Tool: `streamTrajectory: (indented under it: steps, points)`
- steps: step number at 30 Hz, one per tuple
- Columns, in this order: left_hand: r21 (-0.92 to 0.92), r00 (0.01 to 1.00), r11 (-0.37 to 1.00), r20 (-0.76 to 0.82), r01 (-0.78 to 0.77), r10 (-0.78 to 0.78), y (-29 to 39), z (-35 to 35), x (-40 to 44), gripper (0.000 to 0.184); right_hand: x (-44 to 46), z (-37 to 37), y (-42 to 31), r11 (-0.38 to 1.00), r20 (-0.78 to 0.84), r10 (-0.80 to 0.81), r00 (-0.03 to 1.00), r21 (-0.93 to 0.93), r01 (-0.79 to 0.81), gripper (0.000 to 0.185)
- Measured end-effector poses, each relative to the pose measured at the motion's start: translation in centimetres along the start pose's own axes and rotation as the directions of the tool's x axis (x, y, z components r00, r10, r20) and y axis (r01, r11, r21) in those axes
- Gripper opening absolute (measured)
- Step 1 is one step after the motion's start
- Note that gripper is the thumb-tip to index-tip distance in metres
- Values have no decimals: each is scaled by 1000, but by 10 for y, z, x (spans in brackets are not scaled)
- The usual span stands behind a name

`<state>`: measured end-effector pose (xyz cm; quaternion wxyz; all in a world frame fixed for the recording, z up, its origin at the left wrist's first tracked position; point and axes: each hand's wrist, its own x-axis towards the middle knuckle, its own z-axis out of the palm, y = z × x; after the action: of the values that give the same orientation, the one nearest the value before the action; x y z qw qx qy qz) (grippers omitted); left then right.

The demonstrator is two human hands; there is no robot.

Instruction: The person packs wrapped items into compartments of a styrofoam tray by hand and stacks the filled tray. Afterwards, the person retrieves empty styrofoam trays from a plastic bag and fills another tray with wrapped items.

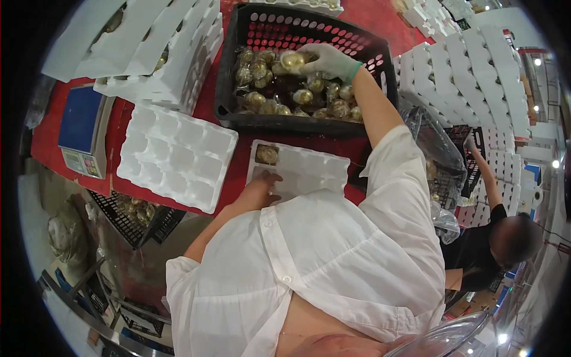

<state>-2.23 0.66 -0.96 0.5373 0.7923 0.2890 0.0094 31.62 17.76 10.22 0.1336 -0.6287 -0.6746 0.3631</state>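
My right hand [333, 62], in a pale glove, is closed on a round wrapped item [292, 60] with a golden-green look, above the black crate [267, 123]. Several similar plastic-wrapped items [302, 97] lie in that crate. Bare, my left hand [269, 187] rests at the left part of a white foam tray [330, 166] with its fingers slightly curled and apart, holding nothing. One wrapped item [267, 154] sits in the tray's upper left compartment. My body hides the tray's near edge.
An upside-down or unfilled foam tray [176, 156] lies left, beside a blue-topped scale [84, 128]. Foam tray stacks [160, 77] rise at the left and right [464, 77]. Another person [476, 256] works at the right; a lower crate [134, 217] stands at the left.
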Motion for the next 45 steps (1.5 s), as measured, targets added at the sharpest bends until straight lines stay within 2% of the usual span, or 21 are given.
streamTrajectory:
  steps: [1,3,5,7,10,13,14,15,16,17,18,19,22,24,27,30,32,35,37,41,45]
  points:
    - [-130,1000,992,17,-7,10,3,-7,-2,50,-18,-9,-22,974,-8,0,1000,226,2,55]
    - [-249,999,968,31,-17,25,20,-25,-6,51,-53,-18,-55,933,-133,-186,974,288,217,52]
    - [-556,979,809,-166,-190,116,49,-49,-10,55,-89,-15,-87,909,-206,-385,900,83,408,55]
    - [-618,872,659,-474,-428,121,75,-64,-3,61,-126,1,-131,823,-124,-554,823,-229,520,60]
    - [-676,891,590,-404,-442,205,113,-94,-8,58,-158,49,-159,785,16,-500,866,-414,461,52]
    - [-691,945,676,-324,-258,30,110,-87,-14,48,-180,62,-160,848,-167,-499,850,-294,440,53]
    - [-796,921,496,-389,-347,19,113,-81,-16,35,-185,71,-153,893,-425,-449,786,-219,392,60]
    - [-794,923,502,-385,-343,21,116,-76,-17,35,-189,84,-141,922,-650,-359,670,-135,362,68]
    - [-857,907,336,-420,-391,-18,120,-70,-18,32,-192,109,-120,931,-685,-69,726,216,293,80]
    - [-888,893,157,-445,-431,-65,122,-65,-19,29,-196,120,-119,711,-538,94,837,625,322,83]
    - [-890,896,161,-440,-426,-62,121,-58,-17,29,-200,131,-118,344,-325,166,931,904,254,87]
    - [-892,903,192,-425,-408,-57,117,-50,-15,28,-201,150,-104,387,-333,-92,938,856,342,72]
    - [-902,916,225,-394,-369,-78,128,-36,-19,31,-210,169,-126,605,-479,145,866,735,305,54]
    - [-690,855,591,-518,-417,-1,128,-33,-20,35,-217,176,-124,563,-462,188,867,774,291,52]
    - [-512,834,735,-536,-444,131,128,-40,-22,39,-232,167,-123,617,-429,172,887,749,243,50]
    - [-761,891,531,-454,-374,-23,147,-43,-28,36,-241,159,-120,818,-471,81,879,535,212,51]
    - [-736,906,609,-418,-297,-64,133,-38,-26,24,-245,159,-120,904,-531,22,847,373,210,52]
    - [-653,848,648,-530,-392,-20,131,-26,-24,19,-248,173,-122,842,-405,107,908,523,134,52]
    - [-621,835,708,-544,-338,-79,129,-23,-23,20,-249,194,-123,461,-378,214,900,852,248,54]
    - [-692,870,671,-472,-268,-140,118,-10,-14,21,-257,195,-126,468,-409,211,888,840,276,56]
    - [-726,818,572,-553,-381,-158,125,10,-6,21,-261,196,-125,595,-402,190,896,773,221,59]
